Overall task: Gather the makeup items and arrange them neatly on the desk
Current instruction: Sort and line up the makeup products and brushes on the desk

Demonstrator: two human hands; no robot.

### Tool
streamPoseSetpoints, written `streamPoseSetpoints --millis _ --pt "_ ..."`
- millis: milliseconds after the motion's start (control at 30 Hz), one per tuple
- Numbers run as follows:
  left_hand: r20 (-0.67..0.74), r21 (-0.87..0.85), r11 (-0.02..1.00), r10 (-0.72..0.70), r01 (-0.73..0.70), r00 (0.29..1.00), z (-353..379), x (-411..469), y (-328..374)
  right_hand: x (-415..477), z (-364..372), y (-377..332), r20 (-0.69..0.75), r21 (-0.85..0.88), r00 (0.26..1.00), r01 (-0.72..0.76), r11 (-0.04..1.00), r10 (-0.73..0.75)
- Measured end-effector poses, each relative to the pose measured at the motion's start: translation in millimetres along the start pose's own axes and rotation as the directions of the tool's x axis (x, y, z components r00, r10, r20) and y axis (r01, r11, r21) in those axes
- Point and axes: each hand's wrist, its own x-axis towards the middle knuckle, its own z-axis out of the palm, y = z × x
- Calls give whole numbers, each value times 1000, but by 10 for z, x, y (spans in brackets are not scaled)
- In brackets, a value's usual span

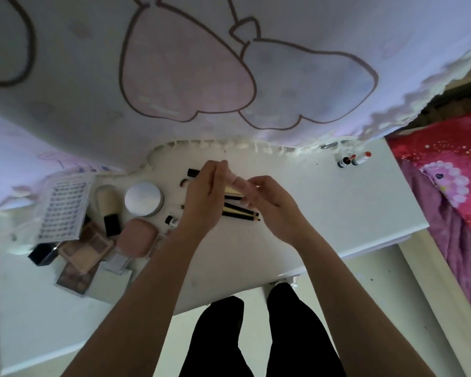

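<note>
White bench (337,208). Left end: lash tray (61,209), powder brush (106,202), round jar (144,198), pink case (136,239), palettes (86,247), partly stacked. Centre: black pencils (241,212). Far right corner: two small bottles (354,159).

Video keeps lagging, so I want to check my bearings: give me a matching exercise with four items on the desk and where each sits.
Items:
1. round silver jar
2. pink case
3. two small bottles
4. black pencils

Places:
A. far right of the desk, at the back
B. middle of the desk, side by side
C. left of the middle, on bare desktop
D. against the pile at the near left

Pairs: 1-C, 2-D, 3-A, 4-B
</note>
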Motion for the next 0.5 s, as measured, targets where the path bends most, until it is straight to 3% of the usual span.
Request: streamPoseSetpoints --millis 67,200,300,367,500 --pt "-8 12 1000 23 -23 1000 -56 -72 206 -144 108 -219 -52 275 996 -51 960 68" --pt "-60 28 999 33 -32 998 -131 -231 541 -315 284 -503 -220 431 964 -42 902 150" --pt "-80 -146 982 -136 124 987 -195 -281 679 -504 270 -614 -292 283 956 83 955 3" --pt "-91 -299 930 -250 213 964 -252 -313 743 -611 190 -690 -259 201 962 141 969 -86" --pt "-73 -363 913 -228 187 971 -342 -385 906 -756 -80 -862 -181 317 983 99 943 -42"
